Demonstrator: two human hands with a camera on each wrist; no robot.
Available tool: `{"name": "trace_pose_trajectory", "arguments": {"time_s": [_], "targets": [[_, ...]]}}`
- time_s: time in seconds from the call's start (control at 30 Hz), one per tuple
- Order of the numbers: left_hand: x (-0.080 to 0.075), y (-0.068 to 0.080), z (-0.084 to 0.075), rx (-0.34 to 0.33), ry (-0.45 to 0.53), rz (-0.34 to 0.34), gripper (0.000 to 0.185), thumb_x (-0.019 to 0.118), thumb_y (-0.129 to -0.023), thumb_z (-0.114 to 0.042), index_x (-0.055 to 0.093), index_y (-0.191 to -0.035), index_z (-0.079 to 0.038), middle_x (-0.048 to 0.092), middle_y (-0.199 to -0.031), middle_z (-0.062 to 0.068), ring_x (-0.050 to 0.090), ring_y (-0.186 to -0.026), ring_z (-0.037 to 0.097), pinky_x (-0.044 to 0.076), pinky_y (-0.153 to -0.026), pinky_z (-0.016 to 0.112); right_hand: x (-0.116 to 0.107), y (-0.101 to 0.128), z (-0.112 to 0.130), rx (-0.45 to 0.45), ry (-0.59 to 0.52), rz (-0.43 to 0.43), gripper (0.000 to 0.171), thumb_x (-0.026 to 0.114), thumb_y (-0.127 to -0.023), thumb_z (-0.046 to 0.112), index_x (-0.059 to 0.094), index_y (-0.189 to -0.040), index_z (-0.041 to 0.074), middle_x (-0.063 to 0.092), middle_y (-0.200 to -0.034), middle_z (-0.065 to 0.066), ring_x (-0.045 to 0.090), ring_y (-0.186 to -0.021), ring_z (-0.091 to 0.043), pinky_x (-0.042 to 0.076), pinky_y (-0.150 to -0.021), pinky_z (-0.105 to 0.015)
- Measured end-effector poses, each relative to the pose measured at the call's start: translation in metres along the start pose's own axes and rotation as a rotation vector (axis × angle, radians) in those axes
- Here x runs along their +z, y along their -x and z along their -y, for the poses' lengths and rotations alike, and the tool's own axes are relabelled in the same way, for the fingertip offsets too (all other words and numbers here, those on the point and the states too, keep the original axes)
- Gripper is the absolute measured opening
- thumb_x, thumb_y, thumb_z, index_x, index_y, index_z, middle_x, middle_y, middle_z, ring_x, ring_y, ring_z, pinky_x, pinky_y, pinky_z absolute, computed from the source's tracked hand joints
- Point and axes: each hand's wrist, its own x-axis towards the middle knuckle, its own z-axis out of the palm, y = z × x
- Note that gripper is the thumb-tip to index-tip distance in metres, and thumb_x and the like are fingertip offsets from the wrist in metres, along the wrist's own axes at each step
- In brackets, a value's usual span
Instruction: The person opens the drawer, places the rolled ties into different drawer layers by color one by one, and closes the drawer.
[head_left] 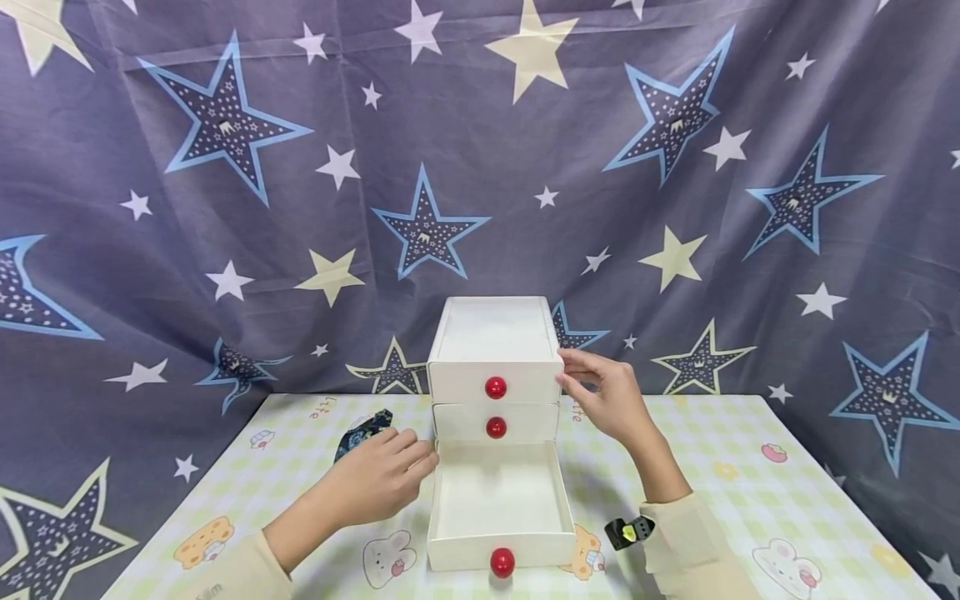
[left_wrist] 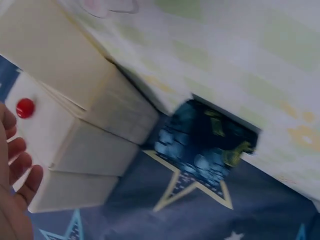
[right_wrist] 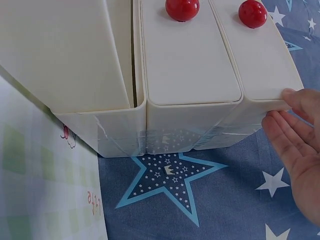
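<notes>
A white desktop drawer unit [head_left: 495,329] with red round knobs stands on the table, its bottom drawer [head_left: 498,500] pulled out and bare inside. The top and middle drawers are pushed in. My right hand [head_left: 607,396] touches the unit's upper right front corner; in the right wrist view the thumb [right_wrist: 295,97] lies at the front edge and the fingers along the side. My left hand [head_left: 375,479], fingers loosely bent and holding nothing, hovers left of the bottom drawer. Partly behind it lies a dark blue patterned cloth item [left_wrist: 200,140].
A pale green checked tablecloth [head_left: 750,467] with cartoon prints covers the table. Behind it hangs a dark star-patterned curtain [head_left: 480,125]. At the right wrist shows a black strap [head_left: 630,532] with a yellow-green mark.
</notes>
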Motion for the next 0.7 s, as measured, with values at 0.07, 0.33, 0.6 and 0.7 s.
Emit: {"name": "trace_pose_trajectory", "arguments": {"time_s": [0.07,0.33,0.6,0.7], "targets": [[0.004,0.008,0.005,-0.031,0.008,0.05,0.029,0.041,-0.097,-0.022,0.065,-0.11,-0.012,0.061,-0.101,0.0,0.053,-0.086,0.02,0.047,-0.069,0.033,0.0,0.0,0.0,-0.001,0.002,-0.001,0.037,0.078,-0.09,0.003,0.071,-0.126,0.001,0.076,-0.107,-0.014,0.076,-0.094,-0.026,0.062,-0.079,-0.032],[0.016,0.037,0.021,-0.175,0.052,0.186,0.033,0.073,-0.086,-0.022,0.064,-0.115,-0.011,0.061,-0.104,0.004,0.056,-0.093,0.024,0.054,-0.078,0.043,-0.001,0.0,-0.001,-0.007,0.014,-0.001,0.037,0.078,-0.091,0.003,0.071,-0.127,0.0,0.076,-0.107,-0.015,0.076,-0.093,-0.026,0.062,-0.079,-0.034],[0.03,0.061,0.033,-0.36,0.147,0.374,0.055,0.083,-0.083,-0.036,0.061,-0.125,-0.009,0.061,-0.117,0.01,0.058,-0.104,0.029,0.053,-0.084,0.048,-0.001,0.0,0.0,-0.005,0.013,0.001,0.037,0.077,-0.091,0.003,0.071,-0.127,0.0,0.076,-0.107,-0.014,0.076,-0.092,-0.026,0.062,-0.078,-0.035],[0.035,0.071,0.038,-0.41,0.191,0.433,0.069,0.085,-0.08,-0.045,0.059,-0.132,-0.006,0.06,-0.128,0.015,0.057,-0.112,0.032,0.053,-0.09,0.051,-0.001,0.0,0.0,-0.008,0.013,0.002,0.036,0.078,-0.091,0.003,0.071,-0.127,0.0,0.076,-0.107,-0.014,0.076,-0.092,-0.026,0.062,-0.078,-0.034]]}}
